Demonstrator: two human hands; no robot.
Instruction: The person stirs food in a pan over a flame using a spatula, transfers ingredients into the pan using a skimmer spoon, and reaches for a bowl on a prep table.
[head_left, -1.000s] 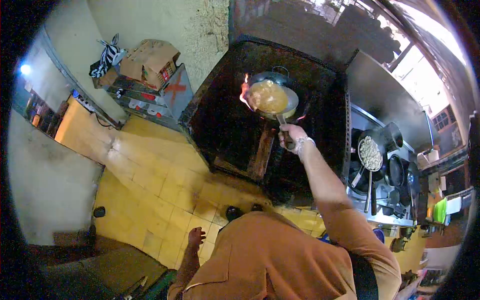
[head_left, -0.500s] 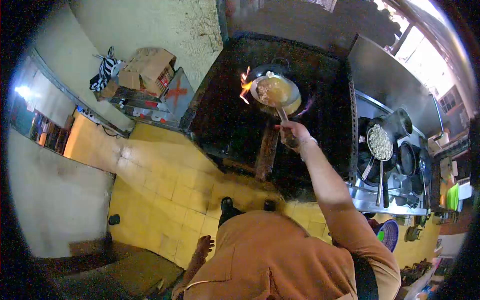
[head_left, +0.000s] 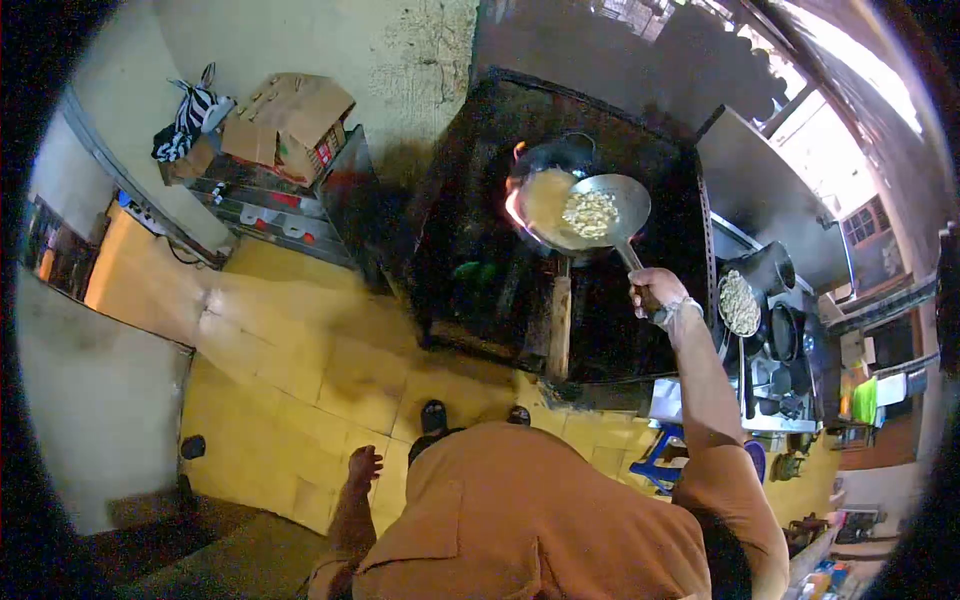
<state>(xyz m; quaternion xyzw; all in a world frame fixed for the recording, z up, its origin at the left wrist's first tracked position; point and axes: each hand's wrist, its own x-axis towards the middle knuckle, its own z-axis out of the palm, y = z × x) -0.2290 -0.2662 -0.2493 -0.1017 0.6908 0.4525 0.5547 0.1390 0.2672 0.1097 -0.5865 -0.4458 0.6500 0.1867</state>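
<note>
My right hand [head_left: 660, 288] is wrapped round the handle of a wide, round metal skimmer [head_left: 630, 200]. Small pale pieces [head_left: 592, 214] lie in its bowl, whose left side overlaps the wok in this view. The dark wok [head_left: 568, 152] holds amber-brown liquid [head_left: 547, 203], with flames [head_left: 516, 205] at its left edge. A wooden handle [head_left: 560, 325] extends from the wok toward me. Down by my left side, my left hand [head_left: 366, 466] hangs over the floor with loosely bent fingers, holding nothing.
The wok sits on a blackened stove [head_left: 480, 300]. At right, another round skimmer of pale pieces [head_left: 739, 303] rests among dark pans [head_left: 785, 332] on a metal counter. A cardboard box [head_left: 285, 120] stands at left. A blue stool [head_left: 655, 460] is near my right side.
My right hand has brought the skimmer up and right from the wok's liquid, and the pale pieces now show in it. My view has shifted; my left hand still hangs at my side.
</note>
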